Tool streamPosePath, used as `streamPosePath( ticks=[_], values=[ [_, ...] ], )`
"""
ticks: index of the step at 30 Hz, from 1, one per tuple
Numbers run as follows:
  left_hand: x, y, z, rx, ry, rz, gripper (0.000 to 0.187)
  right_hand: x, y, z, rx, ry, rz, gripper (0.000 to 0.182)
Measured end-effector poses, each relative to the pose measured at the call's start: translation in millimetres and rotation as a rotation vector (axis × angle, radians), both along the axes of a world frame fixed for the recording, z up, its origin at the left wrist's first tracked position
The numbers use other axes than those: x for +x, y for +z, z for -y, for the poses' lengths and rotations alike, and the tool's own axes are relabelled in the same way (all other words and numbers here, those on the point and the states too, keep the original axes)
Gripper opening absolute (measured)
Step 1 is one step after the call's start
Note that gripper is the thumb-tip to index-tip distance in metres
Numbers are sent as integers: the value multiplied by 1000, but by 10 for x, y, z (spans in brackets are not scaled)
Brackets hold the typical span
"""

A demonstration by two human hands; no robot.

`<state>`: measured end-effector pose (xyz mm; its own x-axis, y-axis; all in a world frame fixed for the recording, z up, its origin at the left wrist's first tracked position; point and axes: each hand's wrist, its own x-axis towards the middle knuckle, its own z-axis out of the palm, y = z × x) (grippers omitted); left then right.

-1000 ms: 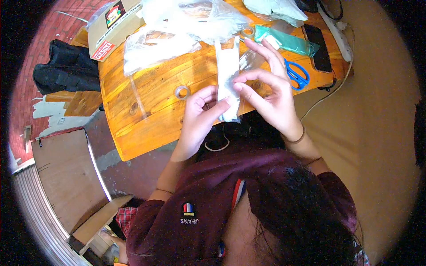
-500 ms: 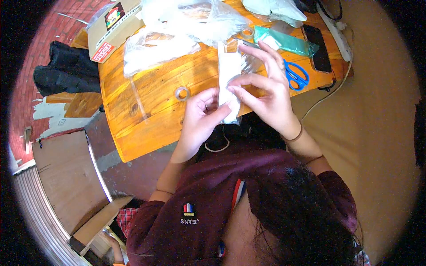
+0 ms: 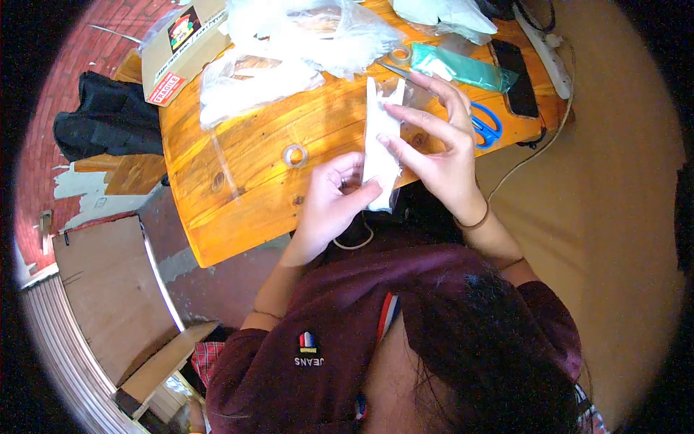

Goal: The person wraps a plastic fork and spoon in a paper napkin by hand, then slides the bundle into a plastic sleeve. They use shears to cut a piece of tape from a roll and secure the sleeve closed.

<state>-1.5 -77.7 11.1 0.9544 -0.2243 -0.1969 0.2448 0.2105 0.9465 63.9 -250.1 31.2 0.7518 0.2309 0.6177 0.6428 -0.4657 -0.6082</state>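
Note:
A long white packet [image 3: 382,148] with clear plastic around it is held upright over the table's front edge. My left hand [image 3: 334,199] pinches its lower end between thumb and fingers. At its right side my right hand [image 3: 441,145] touches it with thumb and index finger, the other fingers spread above. Blue-handled scissors [image 3: 487,126] lie just behind my right hand, partly hidden by it. A roll of clear tape [image 3: 295,155] rests on the table left of the packet.
The wooden table [image 3: 246,181] also bears a cardboard box [image 3: 181,47], clear plastic bags [image 3: 311,32], a green packet [image 3: 463,67], a black phone [image 3: 515,78], another tape roll [image 3: 400,54] and a white power strip [image 3: 542,50]. Black cloth [image 3: 105,116] hangs at the left.
The white packet has shifted slightly right, and its upper end now looks parted into two points. My right hand's thumb and index finger have moved apart a little.

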Motion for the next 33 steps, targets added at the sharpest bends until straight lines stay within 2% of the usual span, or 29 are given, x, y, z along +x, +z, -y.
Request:
streamPosePath(
  ticks=[12,22,33],
  values=[
    [-30,0,17,-43,-49,-61,21,63,-39,26,-5,-77,-15,39],
    [-42,-19,31,-53,-32,-29,24,-30,88,78,26,89,-63,60],
    [-39,1,1,-12,-76,1,26,-59,47,64,49,113,-127,64]
  ],
)
